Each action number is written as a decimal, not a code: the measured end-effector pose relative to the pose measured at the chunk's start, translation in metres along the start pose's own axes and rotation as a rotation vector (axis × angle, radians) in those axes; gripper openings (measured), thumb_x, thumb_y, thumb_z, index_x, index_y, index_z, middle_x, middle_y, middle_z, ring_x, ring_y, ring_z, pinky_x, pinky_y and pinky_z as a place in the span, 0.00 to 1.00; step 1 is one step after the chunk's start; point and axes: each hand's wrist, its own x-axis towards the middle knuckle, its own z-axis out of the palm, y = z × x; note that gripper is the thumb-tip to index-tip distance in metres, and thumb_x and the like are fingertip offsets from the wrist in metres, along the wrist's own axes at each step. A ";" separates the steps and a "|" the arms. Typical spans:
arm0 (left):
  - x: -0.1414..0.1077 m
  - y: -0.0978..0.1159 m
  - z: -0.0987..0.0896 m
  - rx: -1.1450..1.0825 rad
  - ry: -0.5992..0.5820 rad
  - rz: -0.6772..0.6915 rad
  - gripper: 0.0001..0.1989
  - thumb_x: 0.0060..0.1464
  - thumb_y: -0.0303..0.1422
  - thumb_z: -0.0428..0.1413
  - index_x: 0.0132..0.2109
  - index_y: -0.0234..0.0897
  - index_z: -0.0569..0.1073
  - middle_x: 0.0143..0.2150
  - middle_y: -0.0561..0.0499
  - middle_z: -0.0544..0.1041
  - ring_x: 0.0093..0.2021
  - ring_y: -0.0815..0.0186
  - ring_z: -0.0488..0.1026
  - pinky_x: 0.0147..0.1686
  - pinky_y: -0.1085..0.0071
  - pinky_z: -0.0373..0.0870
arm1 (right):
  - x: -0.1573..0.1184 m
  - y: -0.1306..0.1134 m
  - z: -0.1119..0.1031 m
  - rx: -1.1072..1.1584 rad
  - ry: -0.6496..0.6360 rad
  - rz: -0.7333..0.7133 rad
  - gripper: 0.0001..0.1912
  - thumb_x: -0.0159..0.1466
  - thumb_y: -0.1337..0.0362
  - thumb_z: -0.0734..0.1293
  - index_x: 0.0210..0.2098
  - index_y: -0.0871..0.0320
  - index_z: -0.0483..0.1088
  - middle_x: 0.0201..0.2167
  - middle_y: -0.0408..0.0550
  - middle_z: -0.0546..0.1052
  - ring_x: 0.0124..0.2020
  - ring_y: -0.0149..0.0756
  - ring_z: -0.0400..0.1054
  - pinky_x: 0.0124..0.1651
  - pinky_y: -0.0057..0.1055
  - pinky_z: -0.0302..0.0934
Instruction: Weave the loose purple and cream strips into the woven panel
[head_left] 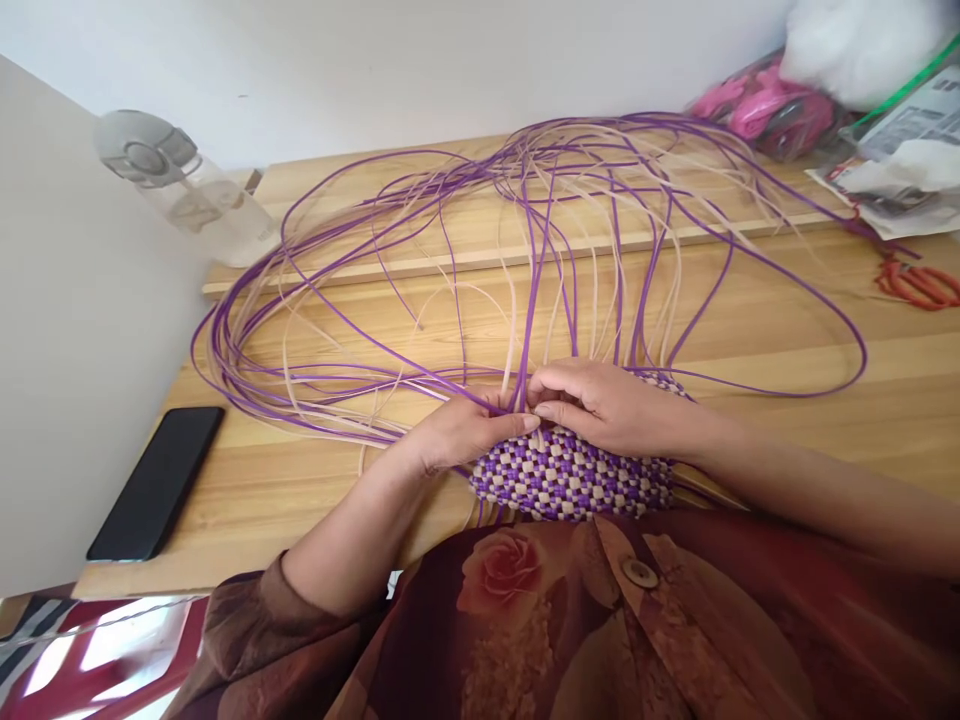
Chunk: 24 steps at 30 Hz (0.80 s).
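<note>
A woven piece (pixel 574 475) in a purple and beige checkered pattern lies at the table's near edge, against my clothing. Long purple and beige weaving strands (pixel 534 270) run out from its far edge and loop widely over the table. My left hand (pixel 480 425) is closed on strands at the piece's upper left edge, its thumb pressed near the weave. Close beside it, my right hand (pixel 600 400) pinches at the same edge, fingertips almost meeting the left thumb. Whatever lies between the right fingertips is too small to make out.
A clear bottle with a grey lid (pixel 184 190) stands at the back left, and a black phone (pixel 156 485) lies at the left edge. Orange-handled scissors or pliers (pixel 919 285) lie at right, near plastic bags (pixel 772 105). A raised wooden board (pixel 330 205) runs along the wall.
</note>
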 end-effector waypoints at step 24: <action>0.001 -0.008 0.003 -0.320 -0.006 -0.141 0.15 0.43 0.38 0.67 0.35 0.32 0.80 0.31 0.49 0.79 0.32 0.68 0.73 0.38 0.72 0.67 | -0.032 -0.013 0.019 -0.316 0.312 -0.353 0.09 0.66 0.70 0.64 0.43 0.59 0.74 0.35 0.49 0.76 0.39 0.37 0.66 0.47 0.36 0.61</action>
